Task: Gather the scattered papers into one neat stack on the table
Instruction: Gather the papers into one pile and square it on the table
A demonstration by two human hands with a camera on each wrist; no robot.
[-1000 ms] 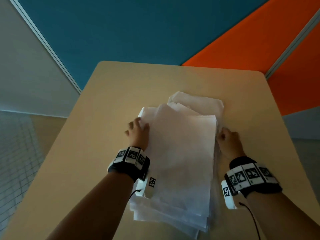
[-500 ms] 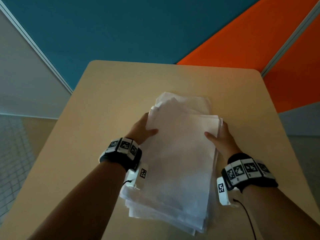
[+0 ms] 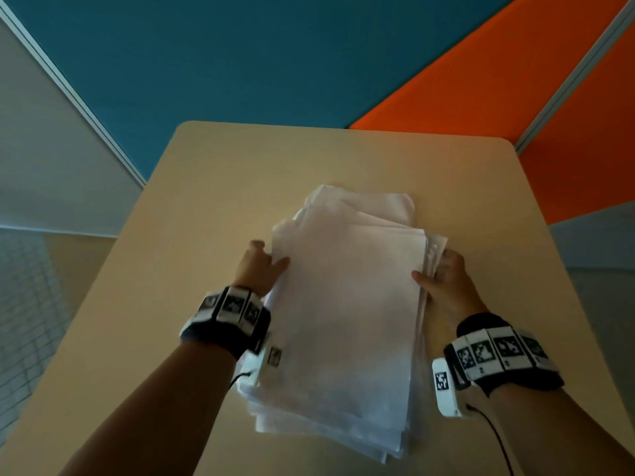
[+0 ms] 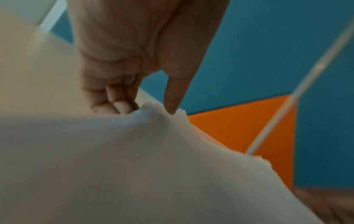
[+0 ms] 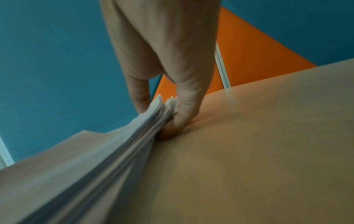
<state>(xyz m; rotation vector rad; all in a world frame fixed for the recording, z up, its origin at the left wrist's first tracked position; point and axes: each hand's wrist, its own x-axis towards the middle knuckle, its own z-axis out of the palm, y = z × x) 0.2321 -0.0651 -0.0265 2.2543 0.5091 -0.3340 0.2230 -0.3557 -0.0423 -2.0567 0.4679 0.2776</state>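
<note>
A thick pile of white papers [image 3: 347, 314] lies in the middle of the beige table [image 3: 213, 187], its far sheets fanned out unevenly. My left hand [image 3: 263, 269] grips the pile's left edge, thumb on top and fingers curled under it; the left wrist view shows the thumb [image 4: 172, 94] pressing the papers [image 4: 134, 166]. My right hand [image 3: 443, 280] grips the right edge the same way. In the right wrist view the thumb [image 5: 139, 94] lies on top of the sheets [image 5: 95, 159] and the fingers [image 5: 187, 106] are tucked beneath against the table [image 5: 258, 144].
Blue wall panels [image 3: 257, 56] and orange wall panels [image 3: 498, 97] stand just behind the table's far edge. Bare tabletop surrounds the pile on the left, right and far sides. A tiled floor [image 3: 24, 304] shows past the table's left edge.
Both hands went from resting beside the pile to gripping its side edges, thumbs on top. The fanned sheets have drawn closer together.
</note>
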